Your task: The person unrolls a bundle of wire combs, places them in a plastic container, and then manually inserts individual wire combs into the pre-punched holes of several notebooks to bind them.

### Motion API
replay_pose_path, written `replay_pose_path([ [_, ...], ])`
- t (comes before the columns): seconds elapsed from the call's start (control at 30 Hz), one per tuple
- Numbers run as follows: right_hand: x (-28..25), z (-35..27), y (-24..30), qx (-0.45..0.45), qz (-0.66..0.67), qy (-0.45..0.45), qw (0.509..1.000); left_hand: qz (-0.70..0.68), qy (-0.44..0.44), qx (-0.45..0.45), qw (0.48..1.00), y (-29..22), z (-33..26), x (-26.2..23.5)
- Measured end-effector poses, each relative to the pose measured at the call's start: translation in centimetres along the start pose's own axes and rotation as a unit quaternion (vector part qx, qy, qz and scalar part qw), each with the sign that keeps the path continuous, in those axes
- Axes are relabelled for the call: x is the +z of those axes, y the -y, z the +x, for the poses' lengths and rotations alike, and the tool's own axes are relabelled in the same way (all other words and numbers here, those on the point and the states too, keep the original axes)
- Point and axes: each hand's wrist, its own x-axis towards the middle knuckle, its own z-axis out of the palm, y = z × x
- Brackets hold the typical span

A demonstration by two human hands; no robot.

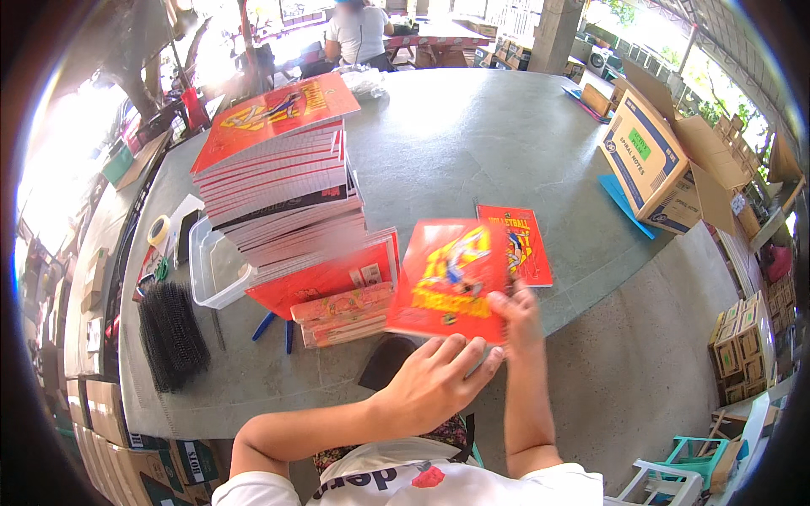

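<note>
Both my hands are at a red notebook (447, 274) with a yellow volleyball picture, slightly smeared by motion and tilted above the table. My right hand (521, 319) grips its lower right edge. Along the bottom edge, my left hand (440, 378) has bent fingers against the notebook; its fingertips are partly hidden. Just behind to the right, a similar red notebook (533, 253) lies on the table. To the left rises a tall, uneven stack of notebooks (283, 190), red covers and white page edges showing. A bundle in pinkish printed wrapping (346, 316) lies before the stack.
Black spiral coils (173, 337) lie at the left, near a clear plastic container (211, 274), a tape roll (158, 229) and blue pens (263, 326). An open cardboard box (645, 156) stands at the table's right edge. Beyond the table sits another person (359, 38).
</note>
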Motion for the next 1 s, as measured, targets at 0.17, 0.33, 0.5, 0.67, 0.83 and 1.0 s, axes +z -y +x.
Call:
replay_pose_path([
  [0.17, -11.3, 9.5, 2.5, -0.058, -0.242, -0.065, 0.966, -0.006, -0.005, -0.092, 0.996, 1.6, -1.1, -1.9],
  [0.33, -20.7, 14.8, -0.5, 0.011, -0.575, -0.079, 0.814, 0.006, 0.032, -0.183, 0.983, 3.3, -5.0, -1.9],
  [0.5, -22.1, 15.4, -2.1, -0.08, -0.583, -0.094, 0.803, -0.011, 0.057, -0.289, 0.955, 4.3, -8.6, -3.5],
  [0.67, -22.9, 15.4, -1.7, -0.044, -0.548, -0.096, 0.83, -0.017, 0.039, -0.3, 0.953, 3.9, -10.3, -4.2],
  [0.83, -20.7, 15.5, -1.0, -0.076, -0.665, -0.057, 0.741, -0.016, 0.01, -0.371, 0.929, 3.2, -14.3, -5.6],
  [1.0, -18.4, 15.3, -0.5, -0.038, -0.669, -0.01, 0.742, 0.04, -0.06, -0.423, 0.903, 3.3, -19.5, -7.9],
])
